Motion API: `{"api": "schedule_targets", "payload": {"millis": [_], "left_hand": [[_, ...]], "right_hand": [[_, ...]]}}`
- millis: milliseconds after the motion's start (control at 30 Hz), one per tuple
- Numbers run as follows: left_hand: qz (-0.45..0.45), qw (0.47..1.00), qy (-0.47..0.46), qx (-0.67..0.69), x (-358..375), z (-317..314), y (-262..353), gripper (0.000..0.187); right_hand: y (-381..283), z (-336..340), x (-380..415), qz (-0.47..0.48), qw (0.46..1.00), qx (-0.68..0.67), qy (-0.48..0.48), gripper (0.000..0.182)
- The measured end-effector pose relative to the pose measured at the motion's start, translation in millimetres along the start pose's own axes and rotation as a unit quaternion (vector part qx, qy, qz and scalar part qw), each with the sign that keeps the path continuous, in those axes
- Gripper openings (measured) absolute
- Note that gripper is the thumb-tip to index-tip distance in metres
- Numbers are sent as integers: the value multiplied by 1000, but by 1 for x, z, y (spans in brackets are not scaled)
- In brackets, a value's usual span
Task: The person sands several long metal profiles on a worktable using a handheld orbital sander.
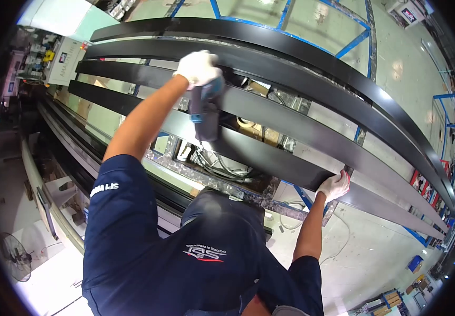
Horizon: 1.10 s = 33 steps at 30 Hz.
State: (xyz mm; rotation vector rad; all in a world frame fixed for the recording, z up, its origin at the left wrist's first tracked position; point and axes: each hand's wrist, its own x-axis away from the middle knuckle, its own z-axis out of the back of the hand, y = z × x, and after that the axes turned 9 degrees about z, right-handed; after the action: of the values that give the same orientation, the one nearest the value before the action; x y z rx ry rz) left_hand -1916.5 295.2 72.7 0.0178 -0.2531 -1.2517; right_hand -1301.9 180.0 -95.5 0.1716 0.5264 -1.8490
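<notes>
Gripping a blue and black power tool (pixel 205 113), the gloved left hand (pixel 198 68) has its fingers (pixel 206 79) clenched round the top of the tool's body. The tool hangs down from those fingers, with its lower end against the nearest black bar (pixel 269 152). Just beyond the fingers run three more long black bars (pixel 291 79), side by side and apart from one another, all sweeping from left to right. Below the tool, in the gaps between the bars, a silvery metal frame (pixel 222 184) shows with a bundle of cables (pixel 211 160) lying inside it. Further right, the gloved right hand (pixel 333 185) lies on the near edge of the nearest bar, well apart from the tool. Its fingers (pixel 343 179) rest on the bar's top face; whether they curl under the edge cannot be told. Beyond those fingers, past the bars, blue tube frames (pixel 356 39) stand on the pale floor (pixel 412 73). To the far left of both hands, low down, a fan (pixel 16 258) stands on the floor
</notes>
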Motion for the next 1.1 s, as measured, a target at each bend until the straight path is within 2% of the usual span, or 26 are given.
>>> {"api": "schedule_targets", "payload": {"millis": [100,233,333,433,467,533,667,800,967,1000,1100], "left_hand": [[67,998,-9,9,-12,22,-97,41],[135,991,0,-1,-28,38,-205,44],[219,975,-38,-3,-33,53,-267,48],[230,973,-22,-18,-32,46,-334,48],[231,973,-21,7,-26,49,-338,48],[228,973,-13,-25,-27,47,-341,46],[180,983,-36,-3,-38,51,-289,44],[112,993,-1,-40,-34,38,-220,50],[70,996,-34,-35,-13,31,-103,42],[62,997,-34,-29,-9,26,-80,41],[18,999,-44,-25,9,16,-1,40]], "right_hand": [[-4,4,-8,42,998,-32,29,28],[-7,1,-5,13,1000,-7,18,28],[-22,7,-6,-14,1000,-3,8,27],[-26,5,-10,-18,999,30,-9,28],[-25,3,-9,-8,998,57,-7,28],[-22,-2,-11,5,998,70,2,27],[-24,1,-10,12,997,81,-5,27],[-23,0,-8,11,996,83,4,28],[-15,-2,-8,10,997,75,6,28],[-27,8,-9,-18,998,61,-9,28],[-9,-5,-1,-14,996,83,-26,27]]}}
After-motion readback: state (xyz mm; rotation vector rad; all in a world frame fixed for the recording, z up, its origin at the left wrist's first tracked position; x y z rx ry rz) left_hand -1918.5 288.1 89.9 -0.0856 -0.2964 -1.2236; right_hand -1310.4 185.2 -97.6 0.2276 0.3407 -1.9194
